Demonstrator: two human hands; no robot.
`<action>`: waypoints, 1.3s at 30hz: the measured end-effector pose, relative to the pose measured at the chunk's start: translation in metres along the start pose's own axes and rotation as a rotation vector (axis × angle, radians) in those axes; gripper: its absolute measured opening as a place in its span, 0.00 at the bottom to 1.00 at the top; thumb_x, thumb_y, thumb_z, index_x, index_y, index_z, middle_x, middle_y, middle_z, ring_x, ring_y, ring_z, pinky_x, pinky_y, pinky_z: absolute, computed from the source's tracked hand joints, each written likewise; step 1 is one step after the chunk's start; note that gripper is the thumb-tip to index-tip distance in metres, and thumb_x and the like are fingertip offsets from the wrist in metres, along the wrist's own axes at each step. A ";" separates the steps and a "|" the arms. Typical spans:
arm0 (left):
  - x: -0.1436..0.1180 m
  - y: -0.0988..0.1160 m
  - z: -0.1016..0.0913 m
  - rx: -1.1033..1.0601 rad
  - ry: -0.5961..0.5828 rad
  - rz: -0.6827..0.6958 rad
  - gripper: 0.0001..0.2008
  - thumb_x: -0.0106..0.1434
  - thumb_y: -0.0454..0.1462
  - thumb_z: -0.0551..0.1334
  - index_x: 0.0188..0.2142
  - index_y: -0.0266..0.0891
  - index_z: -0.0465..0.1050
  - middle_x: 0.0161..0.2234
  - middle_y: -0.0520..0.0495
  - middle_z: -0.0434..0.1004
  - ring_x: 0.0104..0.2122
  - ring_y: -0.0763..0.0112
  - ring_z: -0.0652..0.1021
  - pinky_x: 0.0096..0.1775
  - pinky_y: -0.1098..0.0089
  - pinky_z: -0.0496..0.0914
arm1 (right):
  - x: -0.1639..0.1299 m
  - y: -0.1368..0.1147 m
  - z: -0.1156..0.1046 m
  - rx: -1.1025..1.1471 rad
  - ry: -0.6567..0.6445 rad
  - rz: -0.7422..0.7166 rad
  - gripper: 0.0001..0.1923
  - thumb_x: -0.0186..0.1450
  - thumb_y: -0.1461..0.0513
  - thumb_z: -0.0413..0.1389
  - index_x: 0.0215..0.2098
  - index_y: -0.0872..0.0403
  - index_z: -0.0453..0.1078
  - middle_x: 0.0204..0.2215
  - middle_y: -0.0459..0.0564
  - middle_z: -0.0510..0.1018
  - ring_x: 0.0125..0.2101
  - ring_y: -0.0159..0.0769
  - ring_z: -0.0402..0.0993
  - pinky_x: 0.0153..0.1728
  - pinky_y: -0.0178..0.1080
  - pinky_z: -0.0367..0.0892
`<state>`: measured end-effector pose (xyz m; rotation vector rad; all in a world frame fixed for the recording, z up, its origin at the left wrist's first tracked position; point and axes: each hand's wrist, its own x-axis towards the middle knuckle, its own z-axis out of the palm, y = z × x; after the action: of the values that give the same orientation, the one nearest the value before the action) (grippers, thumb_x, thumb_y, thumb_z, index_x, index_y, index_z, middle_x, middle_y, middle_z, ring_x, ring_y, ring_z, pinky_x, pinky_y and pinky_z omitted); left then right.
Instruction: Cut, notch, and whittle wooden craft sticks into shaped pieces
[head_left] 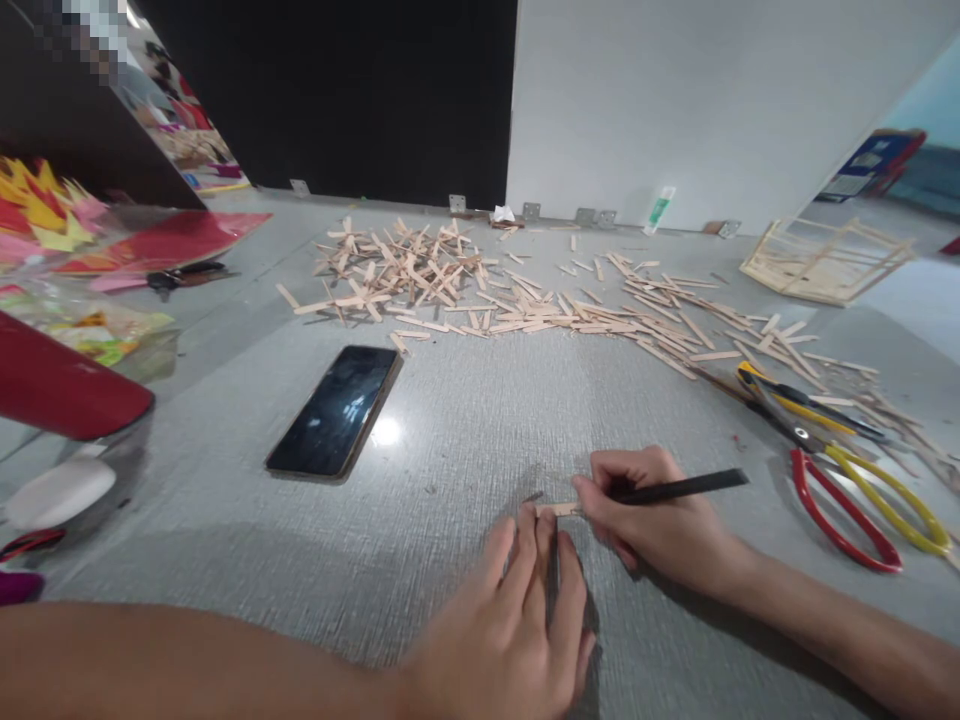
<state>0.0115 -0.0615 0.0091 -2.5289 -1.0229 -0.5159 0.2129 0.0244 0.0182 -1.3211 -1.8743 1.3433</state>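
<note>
My left hand (521, 620) lies on the grey table with its fingers stretched forward and slightly apart. Its fingertips press on one end of a small flat wooden stick (564, 509), which has faint marks on it. At the stick's other end, my right hand (645, 505) is closed in a writing grip around a black pen (694, 486). The pen's back end points to the right, while its tip is hidden by my fingers. Scissors (851, 490) with one red and one yellow handle lie right of my right hand, beside a yellow-and-black cutter knife (817, 405).
A phone (335, 412) lies left of centre. Behind it spreads a heap of wooden sticks (409, 265), with more sticks (570, 315) trailing right. A stick frame (829, 260) stands back right. A red cylinder (67, 380) and a white case (64, 490) are at left.
</note>
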 end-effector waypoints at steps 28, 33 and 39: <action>-0.001 0.001 -0.001 -0.013 0.002 -0.007 0.21 0.76 0.41 0.55 0.54 0.22 0.72 0.49 0.26 0.84 0.51 0.47 0.84 0.55 0.52 0.66 | -0.001 0.000 0.001 0.059 0.004 0.056 0.23 0.72 0.58 0.55 0.19 0.50 0.58 0.09 0.36 0.64 0.06 0.23 0.60 0.08 0.25 0.54; 0.000 0.000 0.000 0.000 -0.003 0.003 0.21 0.76 0.42 0.56 0.54 0.23 0.73 0.49 0.29 0.85 0.50 0.47 0.84 0.55 0.53 0.67 | -0.001 0.000 0.001 0.067 0.008 0.055 0.23 0.72 0.59 0.55 0.19 0.50 0.57 0.09 0.36 0.64 0.07 0.22 0.60 0.08 0.24 0.54; 0.002 0.000 -0.001 0.004 0.013 -0.016 0.21 0.76 0.42 0.55 0.53 0.23 0.73 0.48 0.27 0.85 0.50 0.46 0.85 0.56 0.53 0.66 | 0.000 -0.004 0.000 0.101 0.007 0.088 0.22 0.71 0.56 0.56 0.20 0.51 0.60 0.09 0.36 0.65 0.07 0.23 0.62 0.08 0.24 0.57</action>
<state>0.0124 -0.0609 0.0103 -2.5130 -1.0393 -0.5337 0.2116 0.0244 0.0217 -1.3694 -1.7370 1.4556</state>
